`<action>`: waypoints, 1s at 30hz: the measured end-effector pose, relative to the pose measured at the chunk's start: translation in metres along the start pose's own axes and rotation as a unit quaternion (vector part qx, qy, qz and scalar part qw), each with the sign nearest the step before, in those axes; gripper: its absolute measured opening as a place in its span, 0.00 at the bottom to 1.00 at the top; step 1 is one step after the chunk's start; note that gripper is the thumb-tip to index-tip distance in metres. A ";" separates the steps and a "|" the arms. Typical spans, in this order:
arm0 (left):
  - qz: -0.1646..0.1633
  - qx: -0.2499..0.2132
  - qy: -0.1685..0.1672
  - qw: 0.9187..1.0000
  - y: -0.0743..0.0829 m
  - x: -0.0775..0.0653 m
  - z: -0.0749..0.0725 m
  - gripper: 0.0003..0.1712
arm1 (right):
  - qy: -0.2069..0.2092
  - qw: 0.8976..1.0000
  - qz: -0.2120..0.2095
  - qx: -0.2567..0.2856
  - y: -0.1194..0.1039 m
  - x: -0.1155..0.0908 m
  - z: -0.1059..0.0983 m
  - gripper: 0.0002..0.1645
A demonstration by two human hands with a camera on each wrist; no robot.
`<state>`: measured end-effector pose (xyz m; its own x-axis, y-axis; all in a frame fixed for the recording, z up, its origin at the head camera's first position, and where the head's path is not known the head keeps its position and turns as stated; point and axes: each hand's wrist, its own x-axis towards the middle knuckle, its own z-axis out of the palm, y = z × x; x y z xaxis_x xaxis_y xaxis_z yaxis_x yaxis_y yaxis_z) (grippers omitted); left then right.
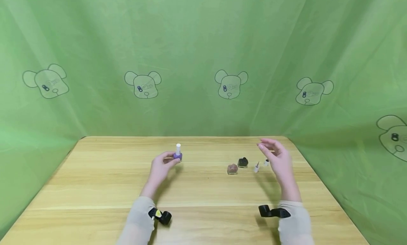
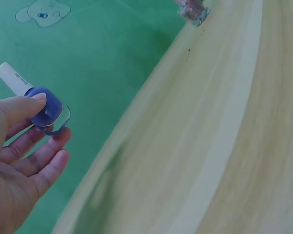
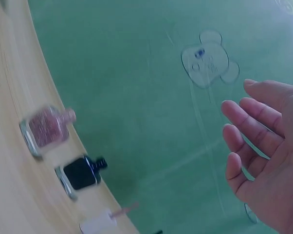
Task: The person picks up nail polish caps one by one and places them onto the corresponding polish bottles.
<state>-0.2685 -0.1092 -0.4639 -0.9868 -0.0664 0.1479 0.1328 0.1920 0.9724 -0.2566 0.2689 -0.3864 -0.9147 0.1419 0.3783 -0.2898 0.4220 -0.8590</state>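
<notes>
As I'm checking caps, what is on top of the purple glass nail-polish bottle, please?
A white cylindrical cap tops the purple glass bottle in the left hand; it hides the neck and any brush.

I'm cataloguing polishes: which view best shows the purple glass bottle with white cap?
Left wrist: the white-capped purple glass bottle appears largest, print showing on its cap, though the left hand partly covers it. The head view shows it small; right wrist doesn't.
</notes>
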 end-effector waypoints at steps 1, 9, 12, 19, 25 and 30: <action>-0.002 -0.001 0.002 1.000 -0.002 0.001 -0.001 0.21 | 0.006 1.000 0.004 0.000 0.003 0.001 -0.003 0.23; -0.028 -0.007 0.022 0.999 -0.017 0.005 -0.007 0.21 | 0.057 0.997 0.039 0.036 0.029 0.005 -0.024 0.20; -0.030 -0.010 0.028 0.999 -0.022 0.008 -0.010 0.21 | 0.063 0.996 0.045 0.033 0.036 0.004 -0.031 0.18; -0.038 -0.019 0.030 0.999 -0.033 0.014 -0.016 0.22 | 0.031 0.997 0.063 0.042 0.055 -0.002 -0.051 0.16; -0.051 -0.026 0.020 0.998 -0.039 0.019 -0.021 0.22 | -0.018 0.997 0.078 0.022 0.074 -0.007 -0.060 0.16; -0.051 -0.031 0.018 0.998 -0.040 0.028 -0.024 0.23 | -0.066 0.990 0.103 0.072 0.089 -0.010 -0.060 0.18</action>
<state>-0.2995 -0.1417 -0.4939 -0.9917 -0.1169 0.0536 0.0392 0.1221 0.9917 -0.2560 0.3591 -0.4458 -0.9848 0.0897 0.1489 -0.1207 0.2634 -0.9571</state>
